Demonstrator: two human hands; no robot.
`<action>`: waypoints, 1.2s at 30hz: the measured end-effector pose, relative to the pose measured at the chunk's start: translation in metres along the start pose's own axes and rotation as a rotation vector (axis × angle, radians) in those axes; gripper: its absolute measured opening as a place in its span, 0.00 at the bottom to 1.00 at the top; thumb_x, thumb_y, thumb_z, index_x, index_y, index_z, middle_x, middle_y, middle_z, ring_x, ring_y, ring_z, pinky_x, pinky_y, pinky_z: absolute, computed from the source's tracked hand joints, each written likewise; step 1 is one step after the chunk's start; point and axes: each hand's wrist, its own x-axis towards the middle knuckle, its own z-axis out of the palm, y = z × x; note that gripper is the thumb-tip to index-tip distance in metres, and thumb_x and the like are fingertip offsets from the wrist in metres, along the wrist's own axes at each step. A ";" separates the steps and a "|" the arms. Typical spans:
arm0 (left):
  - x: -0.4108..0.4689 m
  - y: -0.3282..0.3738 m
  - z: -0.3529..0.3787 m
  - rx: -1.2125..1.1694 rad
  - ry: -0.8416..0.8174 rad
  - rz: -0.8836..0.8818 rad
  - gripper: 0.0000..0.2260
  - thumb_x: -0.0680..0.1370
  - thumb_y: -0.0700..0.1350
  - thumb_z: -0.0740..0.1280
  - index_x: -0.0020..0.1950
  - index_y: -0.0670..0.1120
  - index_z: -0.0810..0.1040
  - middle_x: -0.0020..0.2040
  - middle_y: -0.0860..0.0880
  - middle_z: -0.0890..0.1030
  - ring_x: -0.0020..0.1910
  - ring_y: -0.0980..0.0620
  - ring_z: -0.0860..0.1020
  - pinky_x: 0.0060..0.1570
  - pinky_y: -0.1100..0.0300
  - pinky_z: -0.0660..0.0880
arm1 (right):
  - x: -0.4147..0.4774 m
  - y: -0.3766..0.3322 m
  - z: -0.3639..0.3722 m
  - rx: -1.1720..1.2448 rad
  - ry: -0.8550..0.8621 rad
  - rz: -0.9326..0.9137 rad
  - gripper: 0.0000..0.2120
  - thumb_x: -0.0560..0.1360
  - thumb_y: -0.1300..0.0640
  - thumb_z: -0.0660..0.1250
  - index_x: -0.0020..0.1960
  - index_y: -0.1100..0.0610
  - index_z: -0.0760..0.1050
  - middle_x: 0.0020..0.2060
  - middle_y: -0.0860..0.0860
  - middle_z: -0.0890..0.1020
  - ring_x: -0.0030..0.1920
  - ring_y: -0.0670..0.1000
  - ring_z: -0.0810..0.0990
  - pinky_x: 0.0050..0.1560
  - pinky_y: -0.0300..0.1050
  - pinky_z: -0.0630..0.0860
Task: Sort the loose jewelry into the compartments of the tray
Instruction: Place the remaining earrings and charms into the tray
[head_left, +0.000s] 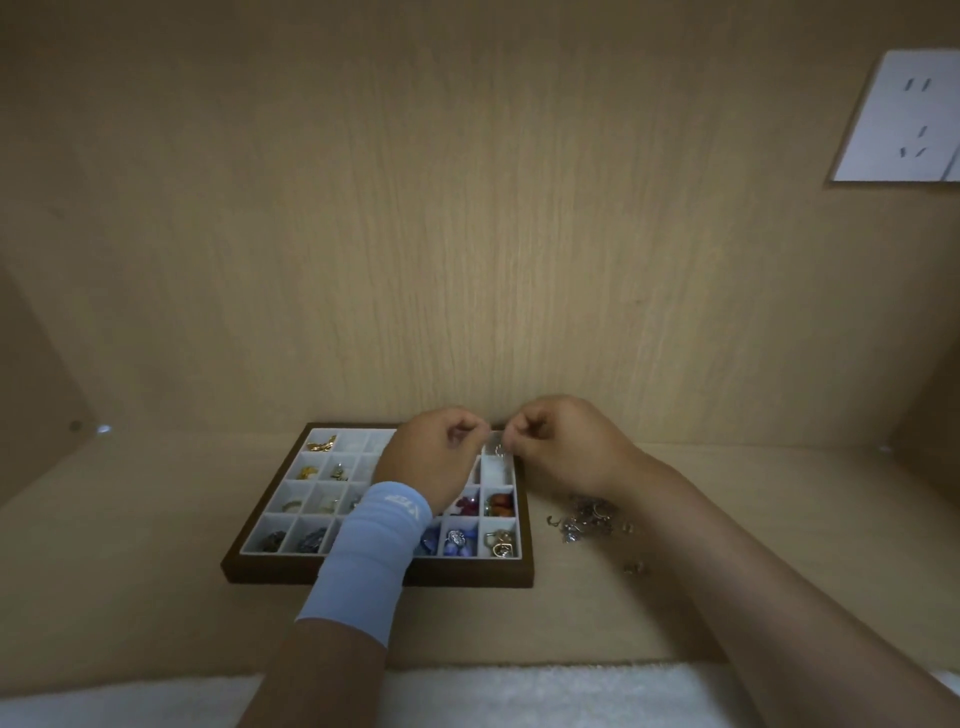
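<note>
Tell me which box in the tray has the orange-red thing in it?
The compartment in the rightmost column of the tray, second from the near edge. Its orange-red piece sits beside a purple one and just behind gold pieces.

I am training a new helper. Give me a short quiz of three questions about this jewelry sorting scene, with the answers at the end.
1. True or false: the pile of loose jewelry lies on the shelf to the left of the tray.
2. Which arm wears the light blue sleeve? A) the left B) the right C) both
3. Fill in the word: the left hand and the right hand pinch a small silver piece over the tray's far ___ corner.

Key: 1 false, it lies to the right; 2 A; 3 right.
</note>
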 end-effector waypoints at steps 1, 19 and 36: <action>-0.001 -0.003 0.000 0.050 -0.011 -0.003 0.06 0.79 0.49 0.65 0.51 0.55 0.81 0.49 0.56 0.81 0.49 0.57 0.78 0.56 0.56 0.75 | 0.002 -0.001 0.003 -0.092 -0.040 -0.005 0.06 0.77 0.50 0.68 0.45 0.49 0.83 0.42 0.44 0.83 0.44 0.43 0.80 0.51 0.50 0.80; -0.004 -0.005 0.009 0.459 -0.054 0.180 0.08 0.79 0.50 0.63 0.52 0.57 0.82 0.59 0.55 0.75 0.62 0.53 0.68 0.63 0.57 0.66 | -0.008 0.023 -0.031 -0.089 -0.242 0.149 0.06 0.72 0.55 0.75 0.40 0.44 0.85 0.37 0.39 0.86 0.40 0.37 0.83 0.46 0.36 0.78; -0.003 -0.003 0.006 0.216 -0.042 0.138 0.09 0.78 0.43 0.64 0.48 0.59 0.77 0.54 0.56 0.77 0.57 0.56 0.72 0.61 0.56 0.69 | -0.013 0.020 -0.027 -0.073 -0.311 0.149 0.04 0.70 0.57 0.77 0.40 0.49 0.85 0.38 0.45 0.86 0.42 0.44 0.84 0.50 0.45 0.82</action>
